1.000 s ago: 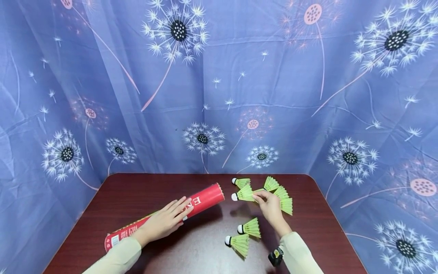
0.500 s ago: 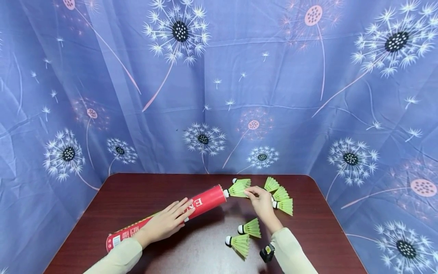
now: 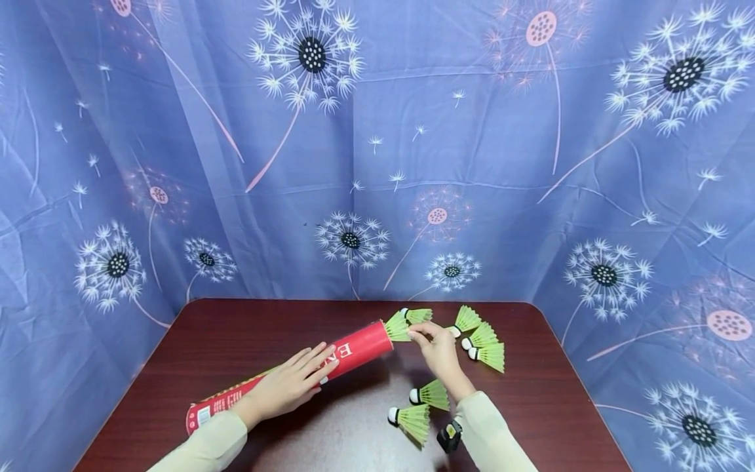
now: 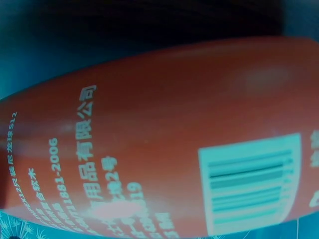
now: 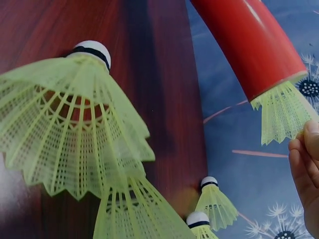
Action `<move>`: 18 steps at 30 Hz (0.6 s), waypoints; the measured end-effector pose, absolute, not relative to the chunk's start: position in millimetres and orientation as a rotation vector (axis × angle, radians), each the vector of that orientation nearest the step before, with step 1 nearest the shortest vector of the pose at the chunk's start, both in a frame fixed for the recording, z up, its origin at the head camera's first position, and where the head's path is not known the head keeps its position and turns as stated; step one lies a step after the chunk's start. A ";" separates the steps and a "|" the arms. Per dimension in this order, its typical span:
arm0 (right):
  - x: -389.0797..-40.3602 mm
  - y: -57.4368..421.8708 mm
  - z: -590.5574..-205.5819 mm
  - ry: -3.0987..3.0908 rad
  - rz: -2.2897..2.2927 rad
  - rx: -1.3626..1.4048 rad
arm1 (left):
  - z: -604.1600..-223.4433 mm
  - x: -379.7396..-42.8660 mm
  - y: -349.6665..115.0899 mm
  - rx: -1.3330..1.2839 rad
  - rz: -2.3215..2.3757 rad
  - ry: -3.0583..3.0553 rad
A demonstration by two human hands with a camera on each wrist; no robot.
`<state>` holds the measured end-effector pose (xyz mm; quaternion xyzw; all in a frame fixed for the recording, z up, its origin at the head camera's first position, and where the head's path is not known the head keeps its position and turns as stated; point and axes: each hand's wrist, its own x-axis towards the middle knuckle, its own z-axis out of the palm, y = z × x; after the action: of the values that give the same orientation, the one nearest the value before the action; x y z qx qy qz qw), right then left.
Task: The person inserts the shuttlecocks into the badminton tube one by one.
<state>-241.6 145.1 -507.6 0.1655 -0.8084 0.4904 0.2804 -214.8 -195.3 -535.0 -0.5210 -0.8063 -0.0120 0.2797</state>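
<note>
- At the mouth of the red tube (image 3: 366, 341): a yellow-green shuttlecock (image 3: 398, 328), cork end hidden inside, flared skirt jutting out.
- In the right hand (image 3: 439, 351): the outer rim of that skirt, pinched between thumb and fingertips.
- Under the left hand (image 3: 289, 387): the side of the tube, with fingers straight and spread along it.
- Judging by the thin mesh, very light; springy in the skirt, firm in the cork, probably easy to bend or crush at the jagged rim.
- Best taken lightly by the rim for a nose-first approach, or by the cork for a surer hold; no hard squeeze on the mesh.
- For the tube, probably stiff card, smooth and a little slippery given the shine; best steadied with a broad palm.
- Around the table (image 3: 354, 449): six loose shuttlecocks (image 3: 489, 357), with no readable marks.
- On the tube's side in the head view: white letters "EN" (image 3: 345, 352), the rest covered by fingers.
- In the left wrist view: a barcode (image 4: 251, 186), digits too blurred to read; Chinese print including "用品有限公司" (goods company limited) and "11881-2006".
</note>
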 end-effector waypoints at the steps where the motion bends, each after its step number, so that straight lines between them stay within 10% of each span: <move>1: -241.9 143.9 -508.4 -2.161 1.302 0.451 | -534.9 -214.5 -194.7 -1.399 -0.040 -2.158; 18: -241.8 132.7 -518.0 -2.194 1.351 0.478 | -536.4 -213.1 -195.7 -1.398 -0.045 -2.171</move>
<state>-241.8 132.7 -518.0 0.1764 -0.8090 0.4982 0.2573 -213.1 -195.7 -536.4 -0.5203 -0.8079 -0.0169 0.2761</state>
